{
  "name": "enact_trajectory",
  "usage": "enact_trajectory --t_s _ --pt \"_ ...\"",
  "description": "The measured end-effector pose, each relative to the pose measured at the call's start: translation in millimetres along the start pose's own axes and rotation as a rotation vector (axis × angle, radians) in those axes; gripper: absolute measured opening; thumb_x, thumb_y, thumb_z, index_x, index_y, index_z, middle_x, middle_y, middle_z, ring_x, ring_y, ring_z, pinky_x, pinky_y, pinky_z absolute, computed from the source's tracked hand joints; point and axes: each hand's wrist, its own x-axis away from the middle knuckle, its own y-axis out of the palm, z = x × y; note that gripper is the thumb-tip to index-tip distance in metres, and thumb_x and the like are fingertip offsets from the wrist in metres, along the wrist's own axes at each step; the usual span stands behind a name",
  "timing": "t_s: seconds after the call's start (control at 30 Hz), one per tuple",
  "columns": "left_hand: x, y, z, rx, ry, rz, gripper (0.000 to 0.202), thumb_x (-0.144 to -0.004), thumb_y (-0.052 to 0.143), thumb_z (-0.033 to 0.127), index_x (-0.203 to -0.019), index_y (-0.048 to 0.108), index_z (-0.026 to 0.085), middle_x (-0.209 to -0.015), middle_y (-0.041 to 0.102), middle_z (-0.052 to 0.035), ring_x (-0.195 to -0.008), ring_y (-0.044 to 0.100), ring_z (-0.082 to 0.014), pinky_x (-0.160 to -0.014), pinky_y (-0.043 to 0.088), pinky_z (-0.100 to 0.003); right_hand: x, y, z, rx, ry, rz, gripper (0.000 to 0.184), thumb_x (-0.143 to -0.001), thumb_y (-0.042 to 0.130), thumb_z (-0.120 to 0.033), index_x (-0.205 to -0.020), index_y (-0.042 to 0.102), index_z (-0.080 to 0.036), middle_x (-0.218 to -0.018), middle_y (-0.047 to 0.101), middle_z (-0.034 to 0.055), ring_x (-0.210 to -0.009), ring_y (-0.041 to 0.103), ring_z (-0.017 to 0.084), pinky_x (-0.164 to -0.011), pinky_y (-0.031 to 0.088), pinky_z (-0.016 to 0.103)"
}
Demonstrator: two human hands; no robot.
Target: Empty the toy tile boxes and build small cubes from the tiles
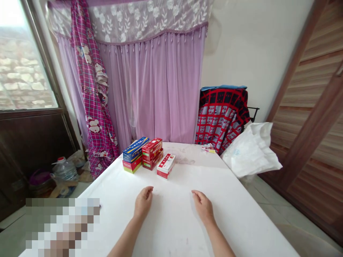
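Note:
My left hand (143,202) and my right hand (203,206) rest on the white table (174,221), palms facing each other, fingers loosely curved and holding nothing. Beyond them, at the far left of the table, stand small boxes: a blue box (135,148) on top of a red and yellow box (132,165), a stack of two red boxes (152,153), and a red and white box (166,165) nearest my left hand. None of them is touched.
A white plastic bag (250,151) sits at the table's far right corner, with a small packet (208,149) beside it. A chair with a red patterned cloth (221,116) stands behind. Purple curtains hang at the back. A water jug (63,169) is on the floor left.

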Motion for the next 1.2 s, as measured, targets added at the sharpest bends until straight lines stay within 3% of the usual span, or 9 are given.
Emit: enact_trajectory --t_s 0.33,0.57,0.73,0.97,1.2 --pt "26 -16.3 4 -0.038 0.032 -0.111 0.026 -0.089 0.057 0.037 -0.101 0.063 0.015 -0.098 0.067 -0.0052 -0.09 0.064 -0.0174 -0.084 0.053 -0.041 39 -24 -21 0.059 0.027 0.035 0.036 -0.076 0.045 -0.045 -0.08 0.073 -0.022 -0.088 0.076 0.0075 -0.084 0.071 0.024 -0.082 0.057 0.04" --pt "25 -14.0 6 -0.061 0.002 -0.061 0.02 -0.088 0.054 0.027 -0.104 0.061 0.017 -0.095 0.068 -0.0052 -0.085 0.066 -0.0168 -0.081 0.054 -0.037 53 -30 -31 0.133 -0.015 0.035 0.036 -0.079 0.042 -0.043 -0.078 0.072 -0.022 -0.086 0.075 0.0075 -0.082 0.071 0.024 -0.078 0.058 0.039" --pt "3 9.0 15 -0.13 -0.017 0.074 0.048 -0.083 0.056 0.033 -0.128 0.046 0.018 -0.116 0.064 -0.0126 -0.1 0.065 -0.0237 -0.084 0.053 -0.041 46 -26 -24 0.174 -0.01 0.026 0.036 -0.08 0.041 -0.042 -0.077 0.072 -0.024 -0.085 0.076 0.0067 -0.08 0.072 0.025 -0.075 0.059 0.04" --pt "-57 55.5 44 -0.251 0.025 0.176 0.069 -0.077 0.062 0.042 -0.135 0.037 0.014 -0.126 0.055 -0.0192 -0.123 0.052 -0.0321 -0.1 0.043 -0.047 42 -22 -21 0.135 0.044 0.044 0.035 -0.082 0.042 -0.04 -0.078 0.072 -0.024 -0.086 0.076 0.0073 -0.081 0.072 0.025 -0.073 0.059 0.036" --pt "-81 64.3 65 -0.405 -0.044 0.164 0.078 -0.07 0.069 0.044 -0.134 0.04 0.013 -0.131 0.052 -0.0217 -0.123 0.05 -0.0346 -0.099 0.042 -0.046 45 -24 -20 0.115 0.1 -0.023 0.038 -0.084 0.042 -0.042 -0.083 0.073 -0.021 -0.091 0.075 0.0082 -0.084 0.071 0.022 -0.077 0.057 0.029"
